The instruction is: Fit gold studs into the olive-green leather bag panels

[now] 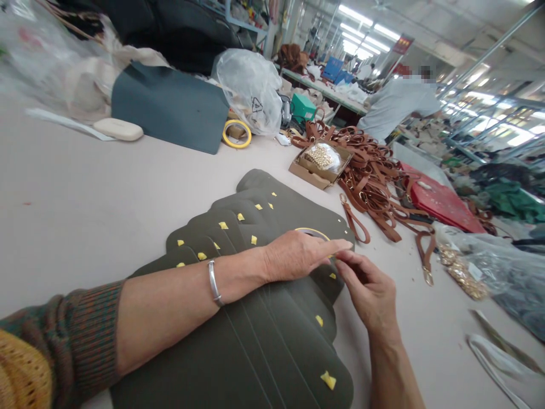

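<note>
A fanned stack of dark olive leather panels (pixel 255 318) lies on the table, each dotted with small yellow tape squares (pixel 327 379). My left hand (pixel 298 255) rests flat on the top panels, fingers stretched out toward the right. My right hand (pixel 366 287) sits just beside it, thumb and fingers pinched at a yellow square on a panel's edge. A yellow ring (pixel 313 233) of tape peeks from under my left hand. A silver bangle circles my left wrist.
A pile of brown leather straps (pixel 374 182) and a cardboard box of gold fittings (pixel 320 162) lie beyond. A yellow tape roll (pixel 237 133), a plastic bag (pixel 251 91), a dark teal panel (pixel 170 105) and a red tray (pixel 440 201) surround them. Another person stands far right.
</note>
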Motion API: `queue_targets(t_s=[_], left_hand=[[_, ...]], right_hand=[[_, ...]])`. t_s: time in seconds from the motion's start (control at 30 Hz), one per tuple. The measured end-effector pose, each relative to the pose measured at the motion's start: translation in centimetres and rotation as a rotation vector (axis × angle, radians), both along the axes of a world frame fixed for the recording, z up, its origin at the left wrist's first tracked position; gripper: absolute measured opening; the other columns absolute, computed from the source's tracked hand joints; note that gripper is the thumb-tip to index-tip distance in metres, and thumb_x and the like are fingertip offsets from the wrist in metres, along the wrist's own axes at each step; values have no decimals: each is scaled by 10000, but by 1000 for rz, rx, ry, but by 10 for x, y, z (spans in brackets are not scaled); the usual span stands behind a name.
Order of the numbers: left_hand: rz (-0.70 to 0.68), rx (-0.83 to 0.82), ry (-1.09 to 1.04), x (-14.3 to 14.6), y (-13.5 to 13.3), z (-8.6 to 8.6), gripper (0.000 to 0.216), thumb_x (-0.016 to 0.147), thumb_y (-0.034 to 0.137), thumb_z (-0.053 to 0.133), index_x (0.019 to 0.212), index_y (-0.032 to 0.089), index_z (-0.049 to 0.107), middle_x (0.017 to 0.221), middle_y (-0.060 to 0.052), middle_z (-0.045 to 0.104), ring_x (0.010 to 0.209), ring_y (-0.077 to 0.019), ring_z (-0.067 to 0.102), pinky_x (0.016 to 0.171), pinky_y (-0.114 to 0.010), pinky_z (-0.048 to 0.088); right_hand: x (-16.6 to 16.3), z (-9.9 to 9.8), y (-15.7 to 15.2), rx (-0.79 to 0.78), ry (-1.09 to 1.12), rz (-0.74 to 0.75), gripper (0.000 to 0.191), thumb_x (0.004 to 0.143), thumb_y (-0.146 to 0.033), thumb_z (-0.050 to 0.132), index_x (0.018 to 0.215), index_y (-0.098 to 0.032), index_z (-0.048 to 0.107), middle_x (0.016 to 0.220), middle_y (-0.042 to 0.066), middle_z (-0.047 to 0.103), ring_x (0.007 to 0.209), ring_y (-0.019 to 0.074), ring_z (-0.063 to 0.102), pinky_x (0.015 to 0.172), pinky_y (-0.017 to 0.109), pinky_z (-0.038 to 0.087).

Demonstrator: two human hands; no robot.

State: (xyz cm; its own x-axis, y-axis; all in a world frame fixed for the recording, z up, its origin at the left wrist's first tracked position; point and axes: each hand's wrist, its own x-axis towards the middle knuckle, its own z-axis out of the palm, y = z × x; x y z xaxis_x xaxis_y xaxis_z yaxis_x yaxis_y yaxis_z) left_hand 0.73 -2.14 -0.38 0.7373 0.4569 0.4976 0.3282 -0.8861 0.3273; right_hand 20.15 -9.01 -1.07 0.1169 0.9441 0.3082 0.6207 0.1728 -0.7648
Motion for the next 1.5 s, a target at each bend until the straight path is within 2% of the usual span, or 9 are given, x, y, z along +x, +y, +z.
queue_targets(t_s=[0.07,0.3,0.53,0.63,0.8,0.9,1.03,1.2,1.5], left_hand=[[19,-16,1,0,-1,0,436,951,245,505,1362,180,371,1147,-55,667,1035,-150,639,857,-242,502],[59,-46,58,1,-3,1,334,956,274,486,1271,180,428,981,-53,686,905,-161,670,739,-239,515],[89,-94,118,-1,-3,5,125,947,258,484,1021,185,554,891,-13,660,837,-155,643,676,-235,457],[107,-27,115,-1,-2,4,125,941,231,460,901,180,567,815,-4,630,744,-141,610,605,-240,411],[137,56,71,-1,-7,8,146,930,221,442,899,177,578,804,-7,623,705,-135,574,534,-233,353],[130,62,57,0,-12,10,167,942,233,422,933,171,577,838,-17,638,731,-136,579,541,-228,366],[135,54,136,2,-13,6,139,940,187,435,961,175,572,889,-19,655,763,-151,610,572,-248,417],[117,59,301,3,-8,-2,147,906,100,457,934,168,585,890,-53,658,820,-201,620,591,-284,457],[91,27,330,4,-9,-1,160,916,104,442,932,163,590,906,-73,652,840,-213,615,636,-310,480]], right_hand=[[-5,1,0,96,-53,36,225,831,-300,657,1035,-212,694,968,39,717,811,161,653,754,292,522],[-14,3,2,259,-309,108,120,872,-216,577,913,-209,690,862,24,714,731,134,639,675,249,498],[-24,3,-3,184,-460,-118,184,823,-325,551,790,-209,690,672,14,686,555,129,593,604,241,477],[-31,6,-4,103,-297,-162,183,793,-347,579,773,-204,691,649,16,679,538,133,581,580,250,474],[-39,8,2,-86,299,-144,195,741,-365,670,703,-175,650,538,-4,624,476,134,573,498,255,487],[-28,4,8,-117,413,-234,205,691,-351,727,708,-159,657,553,-5,625,470,129,576,480,256,512],[6,-3,12,-171,441,-352,317,646,-411,781,777,-136,691,630,20,658,530,139,616,522,272,559],[29,-10,13,-300,303,-288,415,661,-506,763,828,-131,706,662,42,671,552,140,614,538,262,545],[15,-7,19,-285,-170,-309,380,740,-529,613,796,-170,724,633,43,684,561,173,588,531,270,433]])
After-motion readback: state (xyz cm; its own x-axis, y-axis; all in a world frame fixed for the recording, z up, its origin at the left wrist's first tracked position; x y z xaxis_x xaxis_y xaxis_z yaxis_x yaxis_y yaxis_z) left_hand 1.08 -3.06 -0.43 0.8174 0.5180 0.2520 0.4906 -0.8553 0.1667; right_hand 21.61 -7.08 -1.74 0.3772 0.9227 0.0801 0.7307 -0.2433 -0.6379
